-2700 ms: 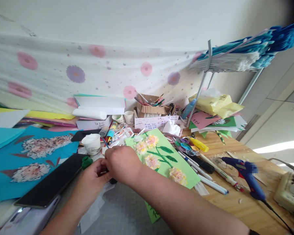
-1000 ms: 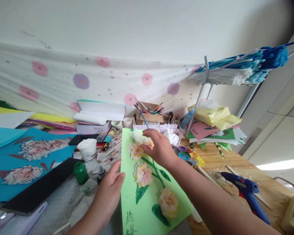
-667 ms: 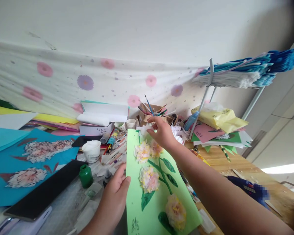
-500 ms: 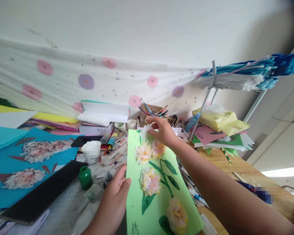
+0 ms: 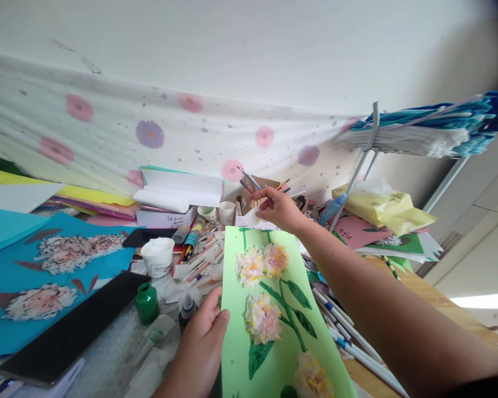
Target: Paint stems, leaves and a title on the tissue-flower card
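Observation:
My left hand (image 5: 201,342) grips the left edge of a light green paper picture (image 5: 236,354), thumb on top and fingers behind. Crumpled pink, white and yellow tissue flowers (image 5: 263,318) stand out from the sheet, with painted dark green leaves (image 5: 259,356) and stems. Just beyond the sheet's top edge, my right hand (image 5: 280,207) has thumb and forefinger pinched together. A pale scrap may be between them, but it blends into the white box behind. Left of my left hand are a green paint jar (image 5: 146,304) and a small dark bottle (image 5: 186,312).
A white tub (image 5: 156,257), paper cups (image 5: 226,212) and a cardboard box of brushes (image 5: 265,185) stand beyond. A black tablet-like slab (image 5: 74,331) lies left beside blue paper with flowers (image 5: 95,309). Markers (image 5: 352,331) lie right; a rack of pipe cleaners (image 5: 423,130) rises there.
My right hand has moved off the picture's top edge, where it held a whitish tissue scrap. The view has shifted slightly, and the picture sits lower and further right.

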{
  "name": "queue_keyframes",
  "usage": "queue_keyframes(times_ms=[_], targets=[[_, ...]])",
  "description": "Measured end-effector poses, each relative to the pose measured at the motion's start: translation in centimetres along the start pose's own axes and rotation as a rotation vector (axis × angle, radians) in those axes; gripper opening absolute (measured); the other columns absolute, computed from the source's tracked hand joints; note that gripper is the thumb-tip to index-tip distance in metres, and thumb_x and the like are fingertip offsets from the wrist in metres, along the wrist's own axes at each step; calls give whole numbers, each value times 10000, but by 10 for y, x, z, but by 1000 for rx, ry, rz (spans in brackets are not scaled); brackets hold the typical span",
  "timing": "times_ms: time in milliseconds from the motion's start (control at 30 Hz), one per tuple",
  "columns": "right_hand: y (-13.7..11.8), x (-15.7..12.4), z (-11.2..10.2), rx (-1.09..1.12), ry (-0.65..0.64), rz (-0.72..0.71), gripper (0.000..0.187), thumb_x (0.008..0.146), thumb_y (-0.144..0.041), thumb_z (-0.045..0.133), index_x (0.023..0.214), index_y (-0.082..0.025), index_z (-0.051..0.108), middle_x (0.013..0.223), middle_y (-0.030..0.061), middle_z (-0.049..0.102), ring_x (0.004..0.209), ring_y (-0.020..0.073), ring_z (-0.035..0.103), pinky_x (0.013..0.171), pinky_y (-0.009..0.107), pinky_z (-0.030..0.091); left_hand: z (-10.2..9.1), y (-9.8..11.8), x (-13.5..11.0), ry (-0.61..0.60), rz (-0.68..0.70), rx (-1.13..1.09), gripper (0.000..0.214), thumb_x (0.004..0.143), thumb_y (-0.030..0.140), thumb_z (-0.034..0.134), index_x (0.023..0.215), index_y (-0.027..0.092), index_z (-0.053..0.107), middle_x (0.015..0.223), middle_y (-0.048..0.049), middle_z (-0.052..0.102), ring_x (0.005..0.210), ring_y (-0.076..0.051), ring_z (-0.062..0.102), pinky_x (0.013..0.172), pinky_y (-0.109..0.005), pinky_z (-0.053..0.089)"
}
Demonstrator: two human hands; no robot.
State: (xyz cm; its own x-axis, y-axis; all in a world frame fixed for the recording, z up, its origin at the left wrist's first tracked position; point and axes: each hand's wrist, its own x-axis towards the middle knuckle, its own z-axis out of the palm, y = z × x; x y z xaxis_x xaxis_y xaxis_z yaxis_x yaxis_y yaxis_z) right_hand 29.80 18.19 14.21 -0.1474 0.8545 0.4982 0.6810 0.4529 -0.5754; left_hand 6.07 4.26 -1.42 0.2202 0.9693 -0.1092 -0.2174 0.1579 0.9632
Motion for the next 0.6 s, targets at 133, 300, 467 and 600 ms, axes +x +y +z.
queue_keyframes(times_ms=[133, 300, 467, 600], targets=[[-11, 24, 13, -36, 35, 29, 330, 806, -100, 711, 1116, -214, 721, 843, -1, 743, 786, 202, 714, 747, 317, 553, 11, -2, 1, -51, -26, 43, 684, 816, 460, 763, 1431, 175, 672, 1206, -150, 854, 1081, -402, 808, 882, -450, 645], [-46, 38, 82, -13, -131, -17, 303, 791, -43, 776, 1030, -228, 752, 822, 8, 786, 840, 247, 788, 853, 379, 605, 18, -9, 9, -18, -8, 69, 680, 740, 421, 677, 1363, 150, 688, 1310, -194, 811, 1279, -437, 727, 1114, -535, 550], [-58, 36, 113, 123, -241, -98, 309, 777, -107, 903, 1024, -226, 761, 1088, 68, 860, 1024, 280, 842, 963, 436, 646, 15, -13, 13, -10, -4, 87, 665, 733, 358, 631, 1366, 163, 690, 1366, -198, 788, 1344, -426, 689, 1152, -538, 517], [-47, 22, 63, 319, -120, -162, 228, 963, -181, 753, 1188, -217, 748, 1243, 107, 851, 1143, 230, 829, 1018, 416, 660, 15, -11, 8, -33, 3, 100, 635, 748, 431, 635, 1326, 170, 686, 1397, -200, 776, 1378, -436, 669, 1159, -533, 515]])
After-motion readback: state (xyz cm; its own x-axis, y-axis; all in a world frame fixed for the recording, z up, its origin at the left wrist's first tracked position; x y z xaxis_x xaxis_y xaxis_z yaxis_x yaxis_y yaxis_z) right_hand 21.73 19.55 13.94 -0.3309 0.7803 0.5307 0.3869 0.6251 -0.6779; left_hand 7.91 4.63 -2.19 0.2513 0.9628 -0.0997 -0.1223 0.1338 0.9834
